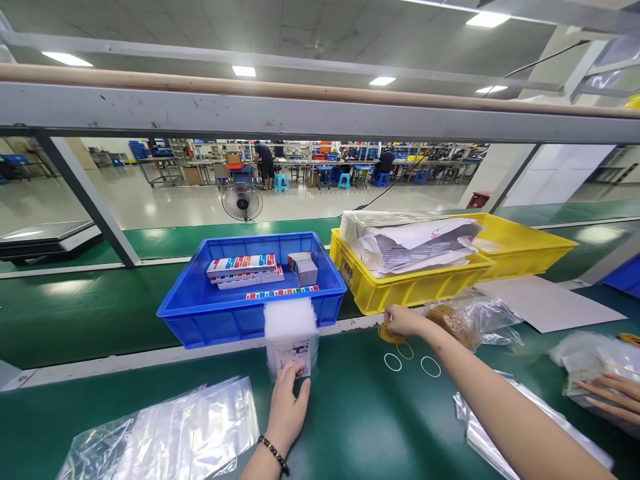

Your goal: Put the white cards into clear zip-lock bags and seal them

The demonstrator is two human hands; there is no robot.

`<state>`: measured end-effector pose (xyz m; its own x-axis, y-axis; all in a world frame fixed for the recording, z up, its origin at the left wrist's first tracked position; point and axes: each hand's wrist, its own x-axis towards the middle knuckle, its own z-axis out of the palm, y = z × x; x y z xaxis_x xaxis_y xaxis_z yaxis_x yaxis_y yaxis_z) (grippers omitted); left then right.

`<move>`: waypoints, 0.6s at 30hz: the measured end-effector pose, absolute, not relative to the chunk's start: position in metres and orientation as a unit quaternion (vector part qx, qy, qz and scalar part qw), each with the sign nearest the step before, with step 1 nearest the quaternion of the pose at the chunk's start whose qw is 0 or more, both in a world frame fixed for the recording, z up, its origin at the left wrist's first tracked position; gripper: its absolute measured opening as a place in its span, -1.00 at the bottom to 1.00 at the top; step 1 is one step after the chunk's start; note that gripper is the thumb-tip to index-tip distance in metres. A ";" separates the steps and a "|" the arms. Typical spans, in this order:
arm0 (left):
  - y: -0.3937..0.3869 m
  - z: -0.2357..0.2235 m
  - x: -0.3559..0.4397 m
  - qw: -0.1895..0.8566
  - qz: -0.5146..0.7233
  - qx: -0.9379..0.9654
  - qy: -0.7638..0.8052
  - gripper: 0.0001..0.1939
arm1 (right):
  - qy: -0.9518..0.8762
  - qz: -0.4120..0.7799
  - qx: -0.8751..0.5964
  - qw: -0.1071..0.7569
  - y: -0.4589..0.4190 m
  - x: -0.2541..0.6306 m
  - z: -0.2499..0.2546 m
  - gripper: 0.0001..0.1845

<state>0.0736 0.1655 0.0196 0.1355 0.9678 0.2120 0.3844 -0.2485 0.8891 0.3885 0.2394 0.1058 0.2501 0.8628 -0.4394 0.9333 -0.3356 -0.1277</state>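
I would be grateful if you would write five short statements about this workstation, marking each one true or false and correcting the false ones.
1. The left hand touches a translucent white packet with a printed panel. True.
2. The right hand is inside the yellow plastic bin. False: its fingertips are at a pile of tan rubber bands in front of that bin.
3. The dark beaded bracelet is on the right wrist. False: it is on the left wrist.
4. The rectangular blue plastic bin holds white items printed in red and blue. True.
5. Two thin white rings lie on the glossy green work surface. True.
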 end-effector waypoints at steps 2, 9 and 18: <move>0.165 0.020 0.074 0.348 0.424 0.667 0.504 -0.77 | 0.569 -0.237 0.783 0.081 0.240 0.383 0.100 -0.70; 0.165 0.022 0.075 0.352 0.409 0.668 0.513 -0.78 | 0.555 -0.224 0.795 0.100 0.231 0.393 0.093 -0.69; 0.164 0.019 0.075 0.346 0.425 0.667 0.504 -0.78 | 0.584 -0.217 0.779 0.071 0.234 0.390 0.094 -0.71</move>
